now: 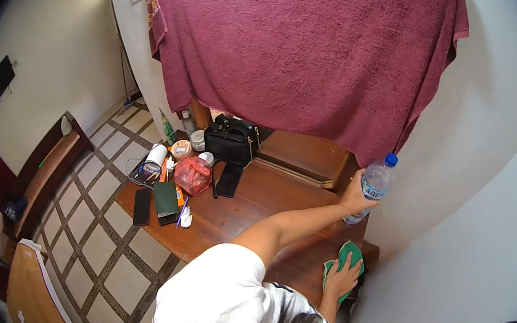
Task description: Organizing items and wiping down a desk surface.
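Observation:
My left hand point(357, 193) is wrapped around a clear plastic Aqua water bottle point(381, 178) with a blue cap, near the wall at the table's right end. The bottle looks tilted in the view, and I cannot tell whether its base touches the wood. Lower down, my right hand point(343, 277) lies with fingers spread over a green cloth point(348, 250) at the edge of the brown wooden table point(298, 274). Part of the cloth is hidden under the palm.
Toward the table's left end are a black handbag point(231, 140), a red plastic bag point(192, 175), a smartphone point(142, 207), a dark green booklet point(166, 198) and several jars. A maroon towel point(312, 46) hangs behind a raised wooden ledge point(306, 155). The white wall point(444, 235) borders the right side.

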Action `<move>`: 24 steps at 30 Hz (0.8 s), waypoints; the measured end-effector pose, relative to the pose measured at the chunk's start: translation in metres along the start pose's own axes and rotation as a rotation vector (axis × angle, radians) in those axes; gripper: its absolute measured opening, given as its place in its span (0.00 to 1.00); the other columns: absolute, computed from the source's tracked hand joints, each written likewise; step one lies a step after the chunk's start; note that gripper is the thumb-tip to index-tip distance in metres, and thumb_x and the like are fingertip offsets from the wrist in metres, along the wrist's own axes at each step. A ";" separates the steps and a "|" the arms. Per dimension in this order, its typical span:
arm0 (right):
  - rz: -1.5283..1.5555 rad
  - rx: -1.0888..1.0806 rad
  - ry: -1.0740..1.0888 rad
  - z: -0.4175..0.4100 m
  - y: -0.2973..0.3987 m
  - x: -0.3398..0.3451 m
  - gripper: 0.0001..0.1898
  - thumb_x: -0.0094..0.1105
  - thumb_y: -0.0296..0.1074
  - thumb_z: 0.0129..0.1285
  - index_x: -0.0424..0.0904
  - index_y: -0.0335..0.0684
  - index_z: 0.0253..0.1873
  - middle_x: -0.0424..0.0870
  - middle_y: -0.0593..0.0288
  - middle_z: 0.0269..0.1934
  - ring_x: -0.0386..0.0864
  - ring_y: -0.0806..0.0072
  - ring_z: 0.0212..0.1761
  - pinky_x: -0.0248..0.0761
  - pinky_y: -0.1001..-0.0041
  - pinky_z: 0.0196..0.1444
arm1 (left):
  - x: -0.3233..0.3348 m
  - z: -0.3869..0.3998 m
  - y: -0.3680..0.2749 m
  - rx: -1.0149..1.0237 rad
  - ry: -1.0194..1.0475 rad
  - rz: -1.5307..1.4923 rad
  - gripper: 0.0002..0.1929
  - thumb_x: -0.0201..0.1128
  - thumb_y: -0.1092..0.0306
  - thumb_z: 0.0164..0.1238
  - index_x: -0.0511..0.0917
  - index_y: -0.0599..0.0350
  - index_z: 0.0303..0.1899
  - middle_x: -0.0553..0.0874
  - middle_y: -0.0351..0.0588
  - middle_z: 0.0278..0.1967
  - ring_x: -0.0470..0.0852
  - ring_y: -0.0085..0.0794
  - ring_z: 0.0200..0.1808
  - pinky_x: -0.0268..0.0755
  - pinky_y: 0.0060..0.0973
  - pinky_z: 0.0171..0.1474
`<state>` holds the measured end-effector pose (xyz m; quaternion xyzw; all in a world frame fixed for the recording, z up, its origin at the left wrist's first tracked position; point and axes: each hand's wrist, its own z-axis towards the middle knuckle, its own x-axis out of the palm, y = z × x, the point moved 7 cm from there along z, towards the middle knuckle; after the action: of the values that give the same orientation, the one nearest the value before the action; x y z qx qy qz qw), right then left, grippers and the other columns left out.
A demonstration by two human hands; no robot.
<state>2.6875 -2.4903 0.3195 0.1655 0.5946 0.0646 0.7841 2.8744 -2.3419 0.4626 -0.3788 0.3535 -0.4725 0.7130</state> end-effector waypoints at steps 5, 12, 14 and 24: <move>0.019 0.020 0.067 0.006 0.005 -0.003 0.28 0.54 0.51 0.68 0.69 0.55 0.72 0.58 0.45 0.76 0.63 0.50 0.73 0.64 0.51 0.64 | -0.006 0.000 0.017 -0.036 -0.033 0.084 0.55 0.84 0.59 0.35 0.57 0.62 0.67 0.75 0.64 0.57 0.74 0.54 0.62 0.65 0.41 0.66; -0.036 -0.066 0.029 0.003 0.004 0.005 0.28 0.54 0.51 0.69 0.70 0.54 0.72 0.56 0.46 0.77 0.59 0.50 0.76 0.60 0.48 0.66 | -0.016 -0.011 0.025 0.034 0.067 0.086 0.54 0.83 0.58 0.38 0.57 0.63 0.67 0.74 0.65 0.59 0.73 0.56 0.64 0.64 0.44 0.67; -0.062 -0.135 0.028 0.002 0.014 0.007 0.28 0.55 0.51 0.69 0.70 0.53 0.72 0.56 0.47 0.78 0.57 0.50 0.77 0.58 0.47 0.67 | -0.028 -0.021 0.032 0.108 0.096 0.152 0.49 0.81 0.59 0.45 0.58 0.64 0.67 0.73 0.64 0.60 0.73 0.54 0.64 0.65 0.43 0.68; -0.018 -0.248 0.102 -0.045 0.062 0.015 0.28 0.56 0.50 0.67 0.72 0.51 0.70 0.56 0.48 0.78 0.51 0.50 0.80 0.46 0.39 0.73 | -0.219 -0.121 0.018 0.085 -0.094 0.067 0.11 0.67 0.72 0.62 0.81 0.61 0.45 0.85 0.47 0.44 0.86 0.33 0.43 0.80 0.28 0.44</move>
<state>2.6553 -2.4200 0.3156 0.0584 0.6227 0.1391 0.7677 2.7107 -2.1554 0.4231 -0.3578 0.3118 -0.4447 0.7596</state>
